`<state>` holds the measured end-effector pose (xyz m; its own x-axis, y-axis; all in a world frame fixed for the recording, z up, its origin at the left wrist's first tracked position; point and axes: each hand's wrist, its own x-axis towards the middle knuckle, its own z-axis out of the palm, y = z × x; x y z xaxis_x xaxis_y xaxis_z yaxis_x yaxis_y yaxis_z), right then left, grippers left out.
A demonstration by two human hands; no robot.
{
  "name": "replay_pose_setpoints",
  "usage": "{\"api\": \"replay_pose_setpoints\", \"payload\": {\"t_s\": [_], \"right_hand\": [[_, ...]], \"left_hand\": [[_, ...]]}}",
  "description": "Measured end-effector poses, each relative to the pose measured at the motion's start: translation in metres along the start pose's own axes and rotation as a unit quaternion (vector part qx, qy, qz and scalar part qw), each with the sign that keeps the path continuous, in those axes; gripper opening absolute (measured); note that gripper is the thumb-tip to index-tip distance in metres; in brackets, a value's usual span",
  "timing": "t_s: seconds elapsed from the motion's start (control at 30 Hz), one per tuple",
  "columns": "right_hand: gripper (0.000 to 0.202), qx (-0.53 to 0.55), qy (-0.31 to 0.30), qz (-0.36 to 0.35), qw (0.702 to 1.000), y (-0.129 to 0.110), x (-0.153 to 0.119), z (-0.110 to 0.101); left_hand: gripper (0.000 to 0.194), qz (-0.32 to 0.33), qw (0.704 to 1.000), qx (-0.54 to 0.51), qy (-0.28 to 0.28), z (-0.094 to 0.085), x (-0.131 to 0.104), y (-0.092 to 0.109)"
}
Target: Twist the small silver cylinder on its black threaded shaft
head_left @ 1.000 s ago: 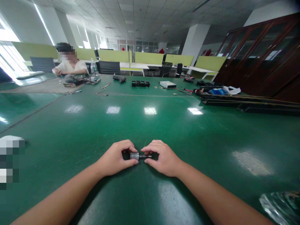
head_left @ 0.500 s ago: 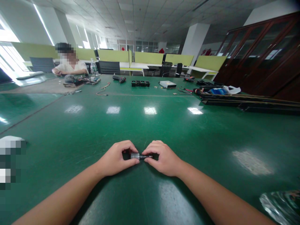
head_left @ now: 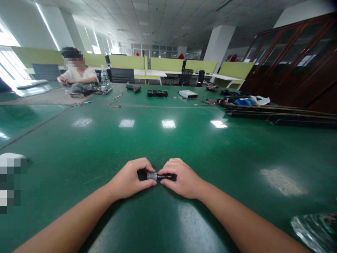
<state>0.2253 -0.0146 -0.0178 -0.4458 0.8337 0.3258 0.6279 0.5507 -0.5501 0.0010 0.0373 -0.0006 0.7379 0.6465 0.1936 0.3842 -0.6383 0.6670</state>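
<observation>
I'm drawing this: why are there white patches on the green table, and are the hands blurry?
Head view: the white patches on the green table look like glare, probably reflected lights; head view: the left hand and right hand look fairly clear, but the small metal part shows little detail; head view: the wooden cabinet slants, probably lens stretch.

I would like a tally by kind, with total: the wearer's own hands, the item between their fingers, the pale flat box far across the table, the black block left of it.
Left hand and right hand: 2
Silver-and-dark item: 1
Pale flat box: 1
Black block: 1
Total: 5
</observation>
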Motion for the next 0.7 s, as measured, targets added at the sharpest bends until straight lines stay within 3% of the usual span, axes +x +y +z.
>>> {"api": "replay_pose_setpoints", "payload": {"t_s": [0.7], "right_hand": [[0.015, 0.018, 0.011, 0.004, 1.0, -0.0013, -0.0005, -0.0025]], "left_hand": [[0.015, 0.006, 1.0, -0.004, 0.003, -0.0012, 0.0002, 0.0003]]}}
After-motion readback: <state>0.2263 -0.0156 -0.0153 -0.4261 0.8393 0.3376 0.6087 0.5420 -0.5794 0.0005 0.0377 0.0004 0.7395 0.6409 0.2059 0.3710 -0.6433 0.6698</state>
